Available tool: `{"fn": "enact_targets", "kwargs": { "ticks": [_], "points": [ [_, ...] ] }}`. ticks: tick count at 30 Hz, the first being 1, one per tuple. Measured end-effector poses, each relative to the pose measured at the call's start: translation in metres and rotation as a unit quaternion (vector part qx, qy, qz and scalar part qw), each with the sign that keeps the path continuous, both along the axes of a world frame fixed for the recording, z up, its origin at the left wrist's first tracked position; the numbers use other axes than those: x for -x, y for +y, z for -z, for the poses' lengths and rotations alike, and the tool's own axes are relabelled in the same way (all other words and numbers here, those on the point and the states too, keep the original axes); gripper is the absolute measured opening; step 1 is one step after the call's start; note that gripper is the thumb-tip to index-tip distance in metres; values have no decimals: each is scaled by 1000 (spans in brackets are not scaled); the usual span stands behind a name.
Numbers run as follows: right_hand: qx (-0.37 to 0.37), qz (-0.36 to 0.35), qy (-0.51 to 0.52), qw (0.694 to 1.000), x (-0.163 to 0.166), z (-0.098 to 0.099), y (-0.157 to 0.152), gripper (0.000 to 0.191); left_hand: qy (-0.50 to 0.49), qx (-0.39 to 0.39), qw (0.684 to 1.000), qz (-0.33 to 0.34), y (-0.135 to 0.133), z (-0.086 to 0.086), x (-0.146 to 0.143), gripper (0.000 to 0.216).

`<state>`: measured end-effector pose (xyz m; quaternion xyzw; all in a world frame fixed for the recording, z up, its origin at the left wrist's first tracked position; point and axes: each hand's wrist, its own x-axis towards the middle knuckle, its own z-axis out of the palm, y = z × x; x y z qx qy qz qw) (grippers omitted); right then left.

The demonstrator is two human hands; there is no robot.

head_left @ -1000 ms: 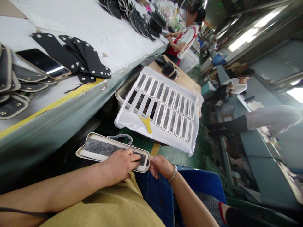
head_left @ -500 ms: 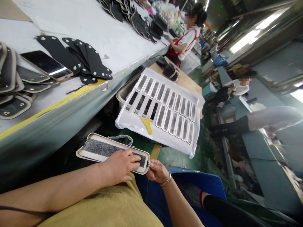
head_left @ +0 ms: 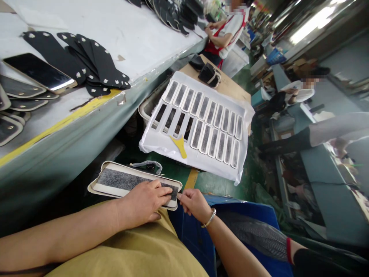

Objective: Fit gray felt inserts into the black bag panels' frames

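A long cream piece with a grey felt strip (head_left: 121, 180) lies across my lap. My left hand (head_left: 144, 202) rests on its right end, fingers flat and pressed on the felt. My right hand (head_left: 193, 202), with a bracelet on the wrist, pinches the right edge of the same piece with closed fingertips. Just beyond it a white sheet (head_left: 161, 144) carries two rows of several similar grey strips, with a yellow Y-shaped tool (head_left: 180, 146) lying on its near edge.
A long work table (head_left: 86, 127) runs on the left, bearing black cut pieces (head_left: 95, 67) and a phone (head_left: 37, 72). A blue crate (head_left: 245, 215) sits under my right arm. One person in a red apron (head_left: 223, 34) works at the table's far end; another sits farther right (head_left: 302, 92).
The view shifted slightly. My right hand moved up to the piece's right edge and now pinches it. My left hand stayed on the felt.
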<state>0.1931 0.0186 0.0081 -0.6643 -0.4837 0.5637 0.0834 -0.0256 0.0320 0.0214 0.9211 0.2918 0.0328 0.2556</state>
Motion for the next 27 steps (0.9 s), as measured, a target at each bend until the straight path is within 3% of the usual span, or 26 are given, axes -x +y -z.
{"fn": "enact_targets", "kwargs": {
  "ticks": [4,10,14,20,23,27],
  "points": [
    [27,-43,-11,999,-3,0,8,34,-1,9,1000,-3,-2,1,3,55],
    [134,1,200,970,-20,10,6,53,-26,25,999,-3,-5,-2,10,61],
    [144,20,248,958,-25,13,2,62,-1,-8,1000,0,-9,-4,6,63],
    [78,-42,188,978,-24,9,7,53,27,-23,999,-5,-15,-7,-1,61],
    [46,-83,100,991,-20,4,11,47,28,-28,999,-11,-16,-7,-3,60],
    [72,-111,33,991,-14,-2,17,36,21,-25,999,-16,-16,-5,-3,59]
  ]
}}
